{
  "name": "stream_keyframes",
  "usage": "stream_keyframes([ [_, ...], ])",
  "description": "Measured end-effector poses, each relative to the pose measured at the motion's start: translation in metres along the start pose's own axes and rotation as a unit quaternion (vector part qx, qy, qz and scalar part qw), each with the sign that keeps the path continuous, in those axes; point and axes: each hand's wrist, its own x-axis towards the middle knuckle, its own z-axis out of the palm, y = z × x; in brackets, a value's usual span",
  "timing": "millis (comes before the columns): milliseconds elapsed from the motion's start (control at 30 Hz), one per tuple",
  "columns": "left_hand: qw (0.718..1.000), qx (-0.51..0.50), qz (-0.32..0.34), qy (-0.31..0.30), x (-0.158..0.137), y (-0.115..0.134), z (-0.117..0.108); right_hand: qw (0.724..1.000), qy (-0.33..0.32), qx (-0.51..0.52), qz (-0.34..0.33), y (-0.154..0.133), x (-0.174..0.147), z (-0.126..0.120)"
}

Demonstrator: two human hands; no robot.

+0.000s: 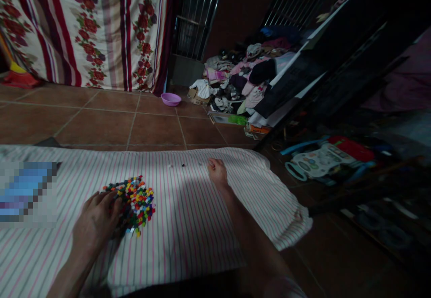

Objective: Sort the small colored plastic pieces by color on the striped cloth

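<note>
A heap of small, many-coloured, block-like beads [136,199] lies on a striped cloth [188,226]. My left hand [97,217] rests at the heap's left edge, its fingers bent and a little apart over the beads; its fingertips are partly lost in shadow. Farther right, my right hand [217,172] is closed on the cloth with thumb and fingers together, and anything between them is too small to make out. Left of it, spaced out in a rough line, are a pale bead [170,166], a dark bead [183,165] and a faint whitish piece [200,163] close to the fingers.
A blurred-out blue patch [28,190] covers something at the cloth's left. Beyond lie the tiled floor [107,122], a purple basin [171,99] and a large clothes pile [242,75]. A floral curtain [87,33] hangs behind. At right lies a bag-like item [323,161] near a dark frame.
</note>
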Motion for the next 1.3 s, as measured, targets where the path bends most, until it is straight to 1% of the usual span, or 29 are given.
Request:
stream_keyframes([
  [67,1.000,0.007,0.011,-0.010,0.000,0.001,-0.002,0.999,-0.030,0.015,-0.029,-0.012,-0.002,0.010],
  [167,0.999,0.017,0.024,-0.018,0.000,0.002,-0.006,0.997,-0.066,0.001,-0.035,-0.024,-0.003,0.022],
  [233,1.000,0.020,0.014,-0.014,0.000,0.002,-0.008,0.996,-0.079,-0.014,-0.036,-0.028,-0.004,0.025],
  [300,1.000,0.020,0.004,-0.011,0.000,0.002,-0.008,0.996,-0.075,-0.030,-0.030,-0.028,-0.004,0.025],
  [467,0.999,0.024,-0.001,-0.024,0.001,0.003,-0.008,0.996,-0.027,-0.081,0.036,-0.025,-0.005,0.015],
  [600,0.999,0.029,-0.005,-0.021,0.000,0.005,-0.011,0.988,-0.029,-0.110,0.101,-0.023,-0.006,0.009],
  [667,0.999,0.028,-0.004,-0.027,0.000,0.007,-0.011,0.986,-0.027,-0.114,0.115,-0.022,-0.007,0.009],
  [733,0.999,0.026,0.003,-0.034,0.000,0.006,-0.011,0.988,-0.024,-0.111,0.101,-0.020,-0.008,0.011],
  [833,0.999,0.025,0.011,-0.027,0.001,0.005,-0.009,0.993,-0.021,-0.093,0.063,-0.016,-0.009,0.014],
  [967,1.000,0.018,0.003,-0.022,0.002,0.006,-0.007,0.998,-0.013,-0.058,0.032,-0.010,-0.009,0.017],
  [1033,1.000,0.013,0.001,-0.020,0.003,0.007,-0.008,0.999,-0.015,-0.046,0.026,-0.008,-0.009,0.018],
  [1167,0.999,0.008,0.022,-0.033,0.003,0.009,-0.010,0.999,-0.033,-0.037,0.023,-0.007,-0.010,0.018],
  [1300,0.999,0.010,0.002,-0.041,0.003,0.008,-0.010,0.997,-0.056,-0.044,0.024,-0.007,-0.010,0.017],
])
